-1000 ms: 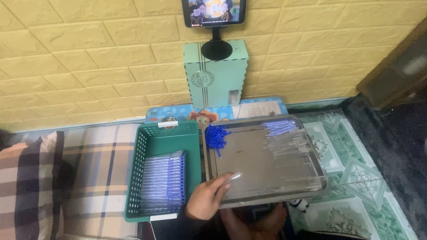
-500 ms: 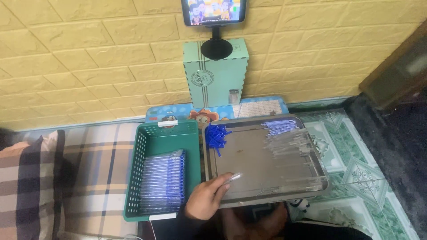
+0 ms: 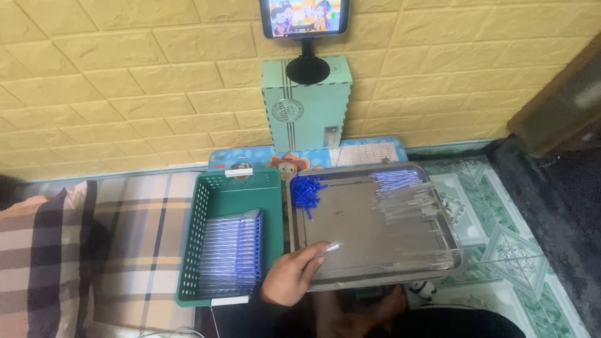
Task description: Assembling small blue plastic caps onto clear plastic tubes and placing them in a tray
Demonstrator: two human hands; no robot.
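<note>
My left hand (image 3: 293,275) rests at the near left corner of a metal tray (image 3: 366,269), its fingers pinching a thin clear tube (image 3: 330,248). On the tray lie a heap of small blue pieces (image 3: 305,189) at the far left and a spread of clear tubes (image 3: 407,194) at the far right. Left of the tray stands a green plastic basket (image 3: 219,188) with a stack of assembled blue-and-clear pens (image 3: 231,253) inside. My right hand is out of sight.
A teal box (image 3: 305,116) stands against the yellow brick-patterned wall, with a phone on a stand (image 3: 305,19) above it. A plaid cushion (image 3: 75,250) lies to the left. Green patterned floor tiles (image 3: 501,238) run to the right.
</note>
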